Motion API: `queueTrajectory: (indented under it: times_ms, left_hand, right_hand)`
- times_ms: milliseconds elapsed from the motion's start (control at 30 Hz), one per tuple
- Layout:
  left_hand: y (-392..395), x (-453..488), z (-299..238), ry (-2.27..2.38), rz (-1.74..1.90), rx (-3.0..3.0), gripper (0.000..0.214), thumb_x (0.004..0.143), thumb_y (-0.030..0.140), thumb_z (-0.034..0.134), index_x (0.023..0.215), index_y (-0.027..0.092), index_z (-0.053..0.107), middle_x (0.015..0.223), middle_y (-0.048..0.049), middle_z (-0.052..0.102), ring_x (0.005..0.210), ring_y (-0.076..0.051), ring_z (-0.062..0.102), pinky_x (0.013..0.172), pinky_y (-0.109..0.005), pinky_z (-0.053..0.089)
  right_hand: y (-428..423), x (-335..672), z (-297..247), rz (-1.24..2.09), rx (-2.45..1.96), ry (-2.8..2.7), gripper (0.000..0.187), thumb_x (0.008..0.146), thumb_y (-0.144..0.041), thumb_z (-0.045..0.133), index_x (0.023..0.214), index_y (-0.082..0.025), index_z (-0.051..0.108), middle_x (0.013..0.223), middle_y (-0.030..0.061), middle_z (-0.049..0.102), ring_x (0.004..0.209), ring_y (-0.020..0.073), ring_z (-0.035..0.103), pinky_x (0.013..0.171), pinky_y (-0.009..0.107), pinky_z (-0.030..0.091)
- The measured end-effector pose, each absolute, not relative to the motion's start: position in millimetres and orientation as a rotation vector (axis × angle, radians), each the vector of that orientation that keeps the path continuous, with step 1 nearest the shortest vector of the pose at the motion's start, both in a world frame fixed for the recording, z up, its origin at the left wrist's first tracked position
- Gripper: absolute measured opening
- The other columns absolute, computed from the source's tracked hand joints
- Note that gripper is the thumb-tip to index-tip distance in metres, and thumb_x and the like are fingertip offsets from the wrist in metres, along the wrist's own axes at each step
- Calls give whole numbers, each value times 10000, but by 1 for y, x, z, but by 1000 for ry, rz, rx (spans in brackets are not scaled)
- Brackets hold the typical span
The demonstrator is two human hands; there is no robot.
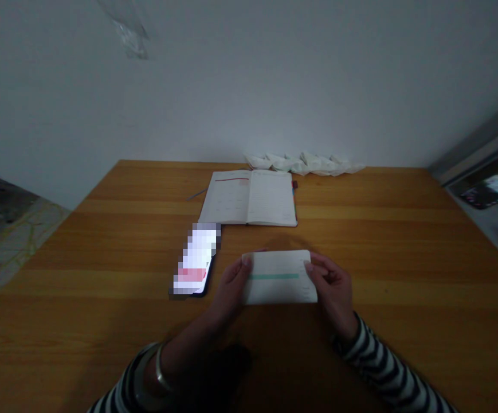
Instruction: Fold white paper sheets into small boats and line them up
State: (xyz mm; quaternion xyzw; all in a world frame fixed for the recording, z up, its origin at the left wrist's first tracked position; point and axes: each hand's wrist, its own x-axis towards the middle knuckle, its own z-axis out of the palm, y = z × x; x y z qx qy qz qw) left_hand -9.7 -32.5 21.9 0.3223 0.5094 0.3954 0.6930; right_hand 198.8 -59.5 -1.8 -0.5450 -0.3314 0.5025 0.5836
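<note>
Between my two hands is a white sheet of paper (pixel 279 289) with a green stripe across it, held above the front of the table. My left hand (pixel 231 287) grips its left edge, thumb on top. At the right edge, my right hand (pixel 332 287) pinches it between thumb and fingers. Beyond the sheet lies an open notebook (pixel 270 198) with a red line on its left page. Left of my left hand a phone (pixel 195 261) lies with its screen lit and blurred out.
The wooden table (pixel 403 241) meets a pale wall (pixel 249 80) at the back. Along that edge lies a crumpled strip of white tissue or plastic (pixel 309 164). A ribbon (pixel 197 194) sticks out left of the notebook. At far right stands a dark, glossy surface (pixel 493 183).
</note>
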Motion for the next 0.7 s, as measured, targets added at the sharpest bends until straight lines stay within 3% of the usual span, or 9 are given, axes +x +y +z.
queueTrajectory:
  times_ms: [700]
  left_hand:
    - [-31, -13, 11, 1163, 859, 832, 638, 855, 640, 606, 1262, 150, 648, 1087, -124, 728, 869, -243, 673, 642, -270, 488]
  right_hand:
    - [-60, 195, 0, 1215, -1333, -756, 384, 752, -429, 800, 1037, -177, 756, 646, 17, 756, 519, 158, 662, 517, 271, 546]
